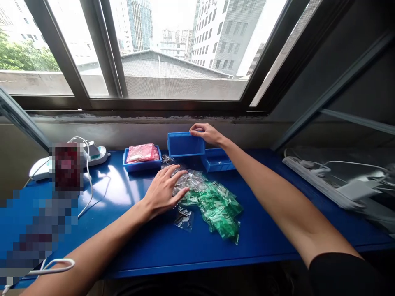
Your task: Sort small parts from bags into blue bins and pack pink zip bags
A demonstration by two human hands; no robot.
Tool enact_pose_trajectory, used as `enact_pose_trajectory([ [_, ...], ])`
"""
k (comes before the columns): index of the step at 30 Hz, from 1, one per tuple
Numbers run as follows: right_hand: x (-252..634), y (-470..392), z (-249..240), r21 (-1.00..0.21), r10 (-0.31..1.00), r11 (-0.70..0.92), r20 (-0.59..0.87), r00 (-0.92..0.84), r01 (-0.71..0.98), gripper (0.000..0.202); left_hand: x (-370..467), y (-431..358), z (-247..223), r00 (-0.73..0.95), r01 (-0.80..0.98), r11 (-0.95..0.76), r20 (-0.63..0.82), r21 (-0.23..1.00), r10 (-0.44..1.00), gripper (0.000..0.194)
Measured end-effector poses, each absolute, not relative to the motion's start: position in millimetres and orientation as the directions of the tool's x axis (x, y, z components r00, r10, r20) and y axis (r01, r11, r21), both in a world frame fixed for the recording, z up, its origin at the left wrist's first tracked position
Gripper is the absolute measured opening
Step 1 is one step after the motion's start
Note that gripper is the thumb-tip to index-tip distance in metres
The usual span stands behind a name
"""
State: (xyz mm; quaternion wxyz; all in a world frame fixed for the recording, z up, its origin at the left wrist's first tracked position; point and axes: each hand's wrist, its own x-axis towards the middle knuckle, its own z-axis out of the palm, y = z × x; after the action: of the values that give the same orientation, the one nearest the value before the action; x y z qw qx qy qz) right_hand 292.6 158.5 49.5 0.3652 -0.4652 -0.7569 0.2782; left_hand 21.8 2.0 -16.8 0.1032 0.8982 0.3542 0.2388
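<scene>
My right hand (206,133) grips the top rim of a blue bin (186,144), which is tipped up so its inside faces me. My left hand (165,188) is spread, fingers apart, at the left side of a pile of clear bags (193,180). Green bags (220,209) lie heaped just right of and nearer than the clear ones. One small clear bag with dark contents (184,218) lies apart in front. Another blue bin (216,160) stands behind the green heap, partly hidden by my right forearm.
A blue bin (142,166) filled with red packets (141,153) stands at the back left. Power strips lie at the left (98,157) and right (324,183) of the blue table (148,250). A white cable (89,176) hangs at the left. A window is behind.
</scene>
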Motion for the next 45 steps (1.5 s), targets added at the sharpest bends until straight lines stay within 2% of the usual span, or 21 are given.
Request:
enact_pose_trajectory([
  [3, 291, 175, 41, -0.784, 0.924, 0.38, 0.299, -0.238, 0.49, 0.049, 21, 14, -13, 0.632, 0.618, -0.691, 0.285, 0.375, 0.72, 0.057],
  [8, 277, 195, 25, -0.794, 0.935, 0.352, 0.275, -0.225, 0.495, 0.044, 31, 28, -2, 0.624, 0.678, -0.657, 0.214, 0.331, 0.752, 0.064],
  [10, 271, 199, 20, -0.791, 0.937, 0.342, 0.247, -0.245, 0.508, 0.041, 34, 28, 1, 0.635, 0.67, -0.674, 0.23, 0.31, 0.737, 0.057],
  [15, 270, 194, 16, -0.778, 0.924, 0.34, 0.171, -0.343, 0.528, 0.04, 24, 17, 3, 0.664, 0.594, -0.749, 0.346, 0.294, 0.663, 0.021],
  [17, 275, 189, 20, -0.766, 0.913, 0.348, 0.146, -0.38, 0.541, 0.041, 16, 14, 5, 0.659, 0.581, -0.762, 0.384, 0.288, 0.647, 0.017],
  [24, 282, 165, 26, -0.68, 0.875, 0.372, 0.028, -0.484, 0.632, 0.034, 5, 21, 18, 0.601, 0.57, -0.776, 0.508, 0.269, 0.617, 0.022],
  [29, 286, 145, 31, -0.573, 0.903, 0.37, 0.036, -0.428, 0.732, 0.029, 11, 32, 12, 0.691, 0.589, -0.785, 0.385, 0.191, 0.612, 0.033],
  [33, 312, 110, 43, -0.482, 0.938, 0.332, 0.081, -0.336, 0.811, 0.038, 12, 37, 4, 0.712, 0.637, -0.764, 0.302, 0.099, 0.633, 0.039],
  [36, 335, 75, 47, -0.432, 0.949, 0.307, 0.068, -0.309, 0.848, 0.049, 15, 39, 1, 0.698, 0.669, -0.74, 0.279, 0.078, 0.66, 0.043],
  [38, 345, 55, 43, -0.352, 0.946, 0.323, 0.104, -0.307, 0.879, 0.054, 18, 41, 1, 0.688, 0.686, -0.724, 0.259, 0.073, 0.678, 0.046],
  [42, 347, 36, 27, -0.389, 0.949, 0.315, 0.128, -0.288, 0.866, 0.04, 23, 47, 1, 0.68, 0.697, -0.712, 0.236, 0.086, 0.694, 0.047],
  [45, 339, 44, 18, -0.423, 0.959, 0.283, 0.127, -0.253, 0.861, 0.036, 24, 46, 1, 0.676, 0.688, -0.719, 0.276, 0.094, 0.683, 0.045],
])
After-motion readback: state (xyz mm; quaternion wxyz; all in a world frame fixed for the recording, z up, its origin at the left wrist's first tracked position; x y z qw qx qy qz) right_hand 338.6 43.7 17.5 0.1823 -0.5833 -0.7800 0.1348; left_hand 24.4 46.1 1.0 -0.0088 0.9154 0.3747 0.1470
